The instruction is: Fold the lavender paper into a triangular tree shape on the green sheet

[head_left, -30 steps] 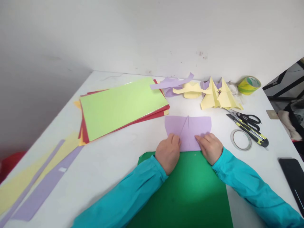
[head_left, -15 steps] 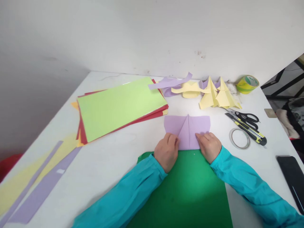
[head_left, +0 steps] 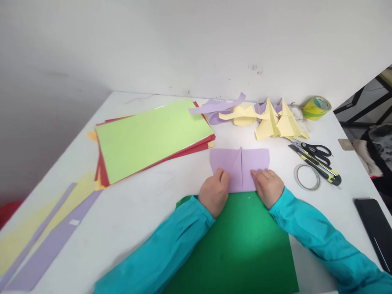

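A folded piece of purple paper [head_left: 255, 160] lies at the far edge of a green sheet [head_left: 241, 245]. A vertical fold line runs up its middle, and a slanted crease meets it near the top. My left hand [head_left: 214, 192] is closed at the paper's lower left, its fingertips pressed on the slanted flap. At the lower right, my right hand [head_left: 268, 188] pinches the paper's edge between thumb and curled fingers. The undersides of both hands' fingers are hidden.
Light green and red sheets [head_left: 153, 143] are stacked at left, beyond purple and yellow strips [head_left: 55, 241]. Folded yellow shapes [head_left: 284, 122] and paper bands stand along the wall. Scissors [head_left: 320, 151], a cutter [head_left: 324, 169], tape rolls [head_left: 317, 108] and a phone [head_left: 372, 228] lie right.
The left fingers have shifted slightly on the flap and now press flatter. The slanted crease looks fainter and the middle line darker. My right hand stays in place; the whole view has shifted a little.
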`<state>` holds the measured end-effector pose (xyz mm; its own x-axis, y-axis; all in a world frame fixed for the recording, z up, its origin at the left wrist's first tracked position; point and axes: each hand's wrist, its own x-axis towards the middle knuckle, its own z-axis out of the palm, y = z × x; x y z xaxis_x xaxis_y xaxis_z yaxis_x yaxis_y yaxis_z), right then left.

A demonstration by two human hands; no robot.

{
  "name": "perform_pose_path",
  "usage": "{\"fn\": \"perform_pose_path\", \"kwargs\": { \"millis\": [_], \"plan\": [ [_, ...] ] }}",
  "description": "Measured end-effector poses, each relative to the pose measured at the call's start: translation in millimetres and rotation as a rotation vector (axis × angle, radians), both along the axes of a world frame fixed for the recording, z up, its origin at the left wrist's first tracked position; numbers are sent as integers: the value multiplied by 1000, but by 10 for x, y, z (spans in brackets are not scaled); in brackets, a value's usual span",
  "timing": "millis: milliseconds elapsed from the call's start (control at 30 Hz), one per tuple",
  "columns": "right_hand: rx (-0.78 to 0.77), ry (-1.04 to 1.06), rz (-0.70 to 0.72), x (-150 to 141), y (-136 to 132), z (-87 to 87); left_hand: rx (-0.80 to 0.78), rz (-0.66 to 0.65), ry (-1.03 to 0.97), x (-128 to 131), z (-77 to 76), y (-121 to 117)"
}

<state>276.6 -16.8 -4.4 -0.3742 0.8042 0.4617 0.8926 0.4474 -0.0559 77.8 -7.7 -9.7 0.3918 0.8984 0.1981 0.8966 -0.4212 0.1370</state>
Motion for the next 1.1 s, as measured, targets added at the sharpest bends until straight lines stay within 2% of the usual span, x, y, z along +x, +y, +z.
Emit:
{"fn": "perform_pose_path", "kwargs": {
  "millis": [200, 333, 400, 500, 600, 767, 1100],
  "plan": [
    [-22, -12, -12, -21, 9, 25, -83, 23, 25, 38, 39, 5],
    [-1, -61, -2, -21, 28, 14, -50, 1, 95, 24, 69, 10],
    [-6, -75, -2, -20, 35, 4, 30, -72, 88, 14, 89, -3],
    [-43, -81, 1, -16, 37, -8, 162, -292, -1, 31, 105, -66],
    [-57, -78, 5, -13, 34, -11, 150, -427, -52, 94, 88, -162],
    [-24, -64, -2, -16, 33, 2, -37, -429, 0, 168, 41, -238],
    [-82, -34, -20, -18, 22, -2, -105, -377, 16, 188, 37, -255]
  ]
}}
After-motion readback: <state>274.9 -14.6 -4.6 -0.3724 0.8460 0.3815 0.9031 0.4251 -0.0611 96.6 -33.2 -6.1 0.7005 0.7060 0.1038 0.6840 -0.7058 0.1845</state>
